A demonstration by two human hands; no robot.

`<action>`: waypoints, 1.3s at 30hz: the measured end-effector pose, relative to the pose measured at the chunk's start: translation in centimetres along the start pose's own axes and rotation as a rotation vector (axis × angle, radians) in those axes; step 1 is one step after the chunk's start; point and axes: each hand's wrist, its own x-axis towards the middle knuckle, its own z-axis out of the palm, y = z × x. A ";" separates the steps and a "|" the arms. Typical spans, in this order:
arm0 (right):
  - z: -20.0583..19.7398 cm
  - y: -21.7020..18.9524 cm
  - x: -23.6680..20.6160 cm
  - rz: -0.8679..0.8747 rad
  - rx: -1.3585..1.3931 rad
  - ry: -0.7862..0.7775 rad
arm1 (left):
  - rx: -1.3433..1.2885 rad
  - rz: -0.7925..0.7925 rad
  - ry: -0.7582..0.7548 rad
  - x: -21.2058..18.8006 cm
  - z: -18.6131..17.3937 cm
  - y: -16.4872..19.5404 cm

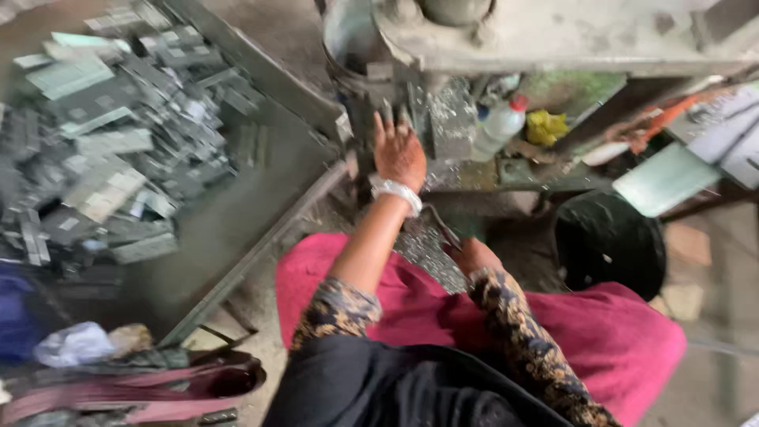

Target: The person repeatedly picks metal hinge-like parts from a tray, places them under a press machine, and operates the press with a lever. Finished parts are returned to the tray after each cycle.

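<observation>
Your left hand [399,154] is up against the grey press machine [443,47], fingers spread and laid flat at the spot just below its round head; whether a piece sits under the fingertips, the blur hides, so you cannot tell what it has hold of, if anything. A band of white bangles [398,192] sits at that wrist. Your right hand [472,255] is low, below and to the right of the machine's base, curled over your pink lap cloth [617,332]. It seems to grip a thin dark metal tool or lever [439,225], though the motion blur leaves that unsure.

To the left of the machine, a big heap of flat grey metal pieces [111,134] fills the slanted tray [261,71]. To the machine's right stand a white bottle with a red cap [498,126], a yellow rag [547,126] and a black bucket [609,245]. Bright metal shavings [427,249] lie below the machine by your knee.

Judging from the heap, much of the pile is left to handle, and one piece at most is at the press.
</observation>
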 end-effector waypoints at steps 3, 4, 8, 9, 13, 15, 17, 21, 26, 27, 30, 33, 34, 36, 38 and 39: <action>-0.4 0.5 2.0 -0.041 -0.113 0.052 | 0.025 0.015 -0.018 0.5 -0.6 0.1; -0.4 1.1 2.8 -0.078 -0.129 0.089 | 0.040 0.022 -0.046 0.7 -0.7 0.1; 1.8 2.7 3.8 -0.072 -0.037 0.025 | 0.011 -0.018 -0.057 2.2 -0.4 0.4; 2.6 2.8 3.2 -0.070 -0.008 0.011 | 0.014 -0.020 -0.060 2.5 -0.3 0.2; 1.7 1.3 0.7 -0.010 -0.023 -0.040 | -0.020 -0.008 0.011 1.9 -0.1 0.0; -1.7 -0.9 0.1 -0.098 -0.028 0.111 | -0.009 0.052 0.147 -0.3 -0.3 -0.7; -5.4 -2.6 -1.0 -0.291 0.066 0.449 | 0.000 0.154 0.238 -3.5 -0.6 -0.6; -9.9 -5.8 -2.9 -0.342 0.187 0.596 | -0.092 0.329 0.219 -9.4 -1.7 -3.0; -10.7 -7.1 -3.8 -0.264 0.138 0.567 | -0.318 0.241 0.284 -5.3 -3.5 1.5; -10.8 -7.1 -3.8 -0.227 0.140 0.513 | -0.097 0.231 0.345 -3.9 -3.9 3.3; -10.7 -6.8 -3.5 -0.136 0.097 0.364 | -0.490 -0.217 0.042 -2.0 -4.4 4.9; -10.5 -6.6 -3.2 -0.120 -0.025 0.287 | -0.453 -0.174 -0.069 -3.8 -4.0 2.9; -10.3 -6.6 -3.0 -0.131 -0.038 0.276 | -0.277 -0.045 -0.040 -4.9 -3.7 1.9; -10.0 -6.7 -2.5 -0.165 -0.078 0.257 | -0.168 0.082 0.294 -6.8 -3.2 0.8; -9.9 -6.8 -1.7 -0.215 -0.129 0.256 | -0.180 0.078 0.267 -7.3 -3.4 0.2; -9.9 -6.8 -1.4 -0.215 -0.142 0.237 | -0.250 0.015 0.063 -7.2 -3.7 0.3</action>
